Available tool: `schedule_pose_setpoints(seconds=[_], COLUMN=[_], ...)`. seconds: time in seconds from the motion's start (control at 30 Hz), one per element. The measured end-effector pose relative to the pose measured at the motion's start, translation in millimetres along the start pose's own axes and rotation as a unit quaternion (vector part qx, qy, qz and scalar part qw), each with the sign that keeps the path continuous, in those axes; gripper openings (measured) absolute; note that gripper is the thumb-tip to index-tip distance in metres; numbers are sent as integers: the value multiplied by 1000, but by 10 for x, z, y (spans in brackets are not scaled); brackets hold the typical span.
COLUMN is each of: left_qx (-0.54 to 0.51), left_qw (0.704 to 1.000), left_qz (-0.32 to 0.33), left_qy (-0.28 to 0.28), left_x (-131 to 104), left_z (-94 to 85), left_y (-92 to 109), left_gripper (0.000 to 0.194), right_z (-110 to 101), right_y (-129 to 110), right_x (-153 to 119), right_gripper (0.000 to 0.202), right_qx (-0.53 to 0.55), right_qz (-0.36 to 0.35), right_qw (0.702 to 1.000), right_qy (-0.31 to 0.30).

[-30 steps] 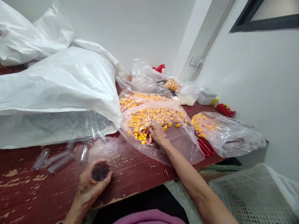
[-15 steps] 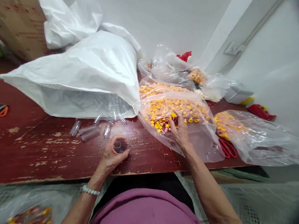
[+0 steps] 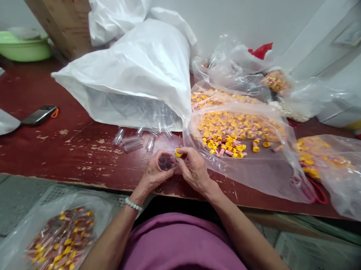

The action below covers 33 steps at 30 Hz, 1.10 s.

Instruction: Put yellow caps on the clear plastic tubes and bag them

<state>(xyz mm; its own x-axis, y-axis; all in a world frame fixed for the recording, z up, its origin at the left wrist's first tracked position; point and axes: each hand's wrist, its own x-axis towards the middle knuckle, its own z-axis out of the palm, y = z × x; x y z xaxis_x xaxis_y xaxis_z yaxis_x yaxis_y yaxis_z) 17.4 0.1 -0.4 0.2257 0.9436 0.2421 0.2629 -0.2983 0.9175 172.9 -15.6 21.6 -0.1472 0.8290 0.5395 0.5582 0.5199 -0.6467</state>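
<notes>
My left hand (image 3: 156, 169) is wrapped round a clear plastic tube (image 3: 164, 163), its round mouth facing up. Close beside it, my right hand (image 3: 195, 169) pinches a yellow cap (image 3: 178, 153) between thumb and fingers; whatever is attached beneath the cap is hidden. Several loose clear tubes (image 3: 133, 145) lie on the table beyond my left hand, spilling from a white sack (image 3: 146, 68) filled with more of them. To the right, a clear plastic bag (image 3: 246, 180) lies open, with many yellow caps on pink patterned pieces (image 3: 226, 145) inside and at its mouth.
The worn red table (image 3: 72, 156) holds a phone (image 3: 40, 115), a green basin (image 3: 21, 48) and a cardboard box (image 3: 62, 24). Another bag of yellow pieces (image 3: 317, 160) lies at the right. Below the table, at lower left, a bag contains capped tubes (image 3: 65, 237).
My right hand has come left from the bag of yellow-capped pieces, bringing one cap to the tube in my left hand. The camera view has turned left.
</notes>
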Motion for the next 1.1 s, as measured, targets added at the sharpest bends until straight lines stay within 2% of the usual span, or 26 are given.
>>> schedule_pose_setpoints(seconds=[0.13,0.33,0.5,0.6,0.7,0.77,0.83,0.9,0.93,1.0,1.1], left_qx=[20,19,31,34,16,11,19,31,36,43,42], left_qw=[1000,1000,999,999,999,999,998,998,997,997,997], left_qz=[-2,-10,-21,-29,-33,-35,-38,-36,-35,-33,-35], left_qy=[5,20,21,24,30,36,44,51,52,53,50], left_x=[0,10,14,11,6,2,0,-4,-5,-8,-7], left_z=[0,12,-16,-25,-13,4,23,40,47,54,57], left_y=[-23,-55,-11,25,39,30,17,12,15,32,60], left_gripper=[32,32,35,36,39,38,37,36,35,34,34], right_z=[29,-8,31,44,-28,-167,-396,-697,-855,-1142,-1394], right_y=[42,45,19,-27,-111,-118,-9,240,403,751,1157], right_x=[-89,-179,-233,-245,-204,-150,-93,-63,-65,-107,-242], right_gripper=[14,28,23,19,19,24,24,22,20,18,16], right_qx=[-49,-108,-83,-81,-75,-54,-59,-124,-178,-300,-341], right_qz=[-12,-17,-55,-52,-64,-69,-43,19,60,159,195], right_qw=[998,993,994,994,993,995,997,986,975,935,915], right_qy=[-32,-51,-55,-49,-69,-43,32,108,122,107,87])
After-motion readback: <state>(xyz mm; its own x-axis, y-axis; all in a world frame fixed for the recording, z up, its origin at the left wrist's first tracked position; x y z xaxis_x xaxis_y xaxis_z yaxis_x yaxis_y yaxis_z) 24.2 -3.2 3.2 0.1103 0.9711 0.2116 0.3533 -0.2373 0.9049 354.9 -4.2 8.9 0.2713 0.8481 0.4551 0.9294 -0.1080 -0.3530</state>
